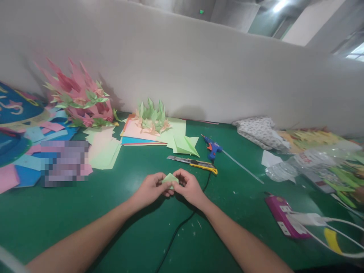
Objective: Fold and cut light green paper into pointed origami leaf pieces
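Between my two hands is a small folded piece of light green paper (170, 177), its pointed top showing above the thumbs. My left hand (153, 185) pinches its left side, and my right hand (187, 185) pinches its right side; both are closed on it, just above the table. Beyond my hands lies a box cutter (193, 163) with a yellow handle and its blade out to the left. Behind the cutter sit folded green paper pieces (186, 146). A blue glue gun (213, 148) lies with a long glue stick (243, 167) coming from its back.
A green paper crown (152, 115) stands on stacked coloured paper (133, 137); pink paper crowns (91, 94) stand at left. A purple power strip (281, 216), white cables and a plastic bottle (295, 165) lie at right. A black cord (179, 227) crosses the green table (113, 242).
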### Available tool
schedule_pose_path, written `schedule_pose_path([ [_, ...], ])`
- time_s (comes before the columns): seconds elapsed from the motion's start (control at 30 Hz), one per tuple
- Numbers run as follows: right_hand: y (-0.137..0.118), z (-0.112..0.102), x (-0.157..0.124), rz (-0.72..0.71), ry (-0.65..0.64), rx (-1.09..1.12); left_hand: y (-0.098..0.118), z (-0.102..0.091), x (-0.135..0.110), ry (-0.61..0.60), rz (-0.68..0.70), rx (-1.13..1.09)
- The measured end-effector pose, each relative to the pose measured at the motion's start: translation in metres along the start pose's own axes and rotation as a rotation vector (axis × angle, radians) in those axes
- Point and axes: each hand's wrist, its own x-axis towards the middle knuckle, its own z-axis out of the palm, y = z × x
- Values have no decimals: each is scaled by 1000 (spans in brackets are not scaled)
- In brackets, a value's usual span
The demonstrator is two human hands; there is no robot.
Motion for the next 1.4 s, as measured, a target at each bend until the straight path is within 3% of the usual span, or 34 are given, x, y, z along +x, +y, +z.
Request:
schedule_pose_path([
  [0.2, -2, 0, 1, 23, -31, 96, 2, -2, 2, 3, -32, -110],
  [0.47, -5, -1, 0, 39, -28, 156, 0, -2, 3, -1, 24, -107],
  [0.63, -8, -8, 3, 63, -6, 350, 6, -4, 1, 49, 169, 4],
  [0.83, -11, -10, 2, -8, 30, 283, 10, -8, 1, 140, 387, 255],
  [0.93, -14, -9, 3, -27, 14, 264, 9, -8, 2, 147, 367, 226],
  [1.13, -14, -5, 3, 8, 1, 299, 2, -6, 7, 235, 299, -33],
  [1.4, -14, -7, 2, -42, -72, 314, 4, -7, 5, 209, 304, 2],
])
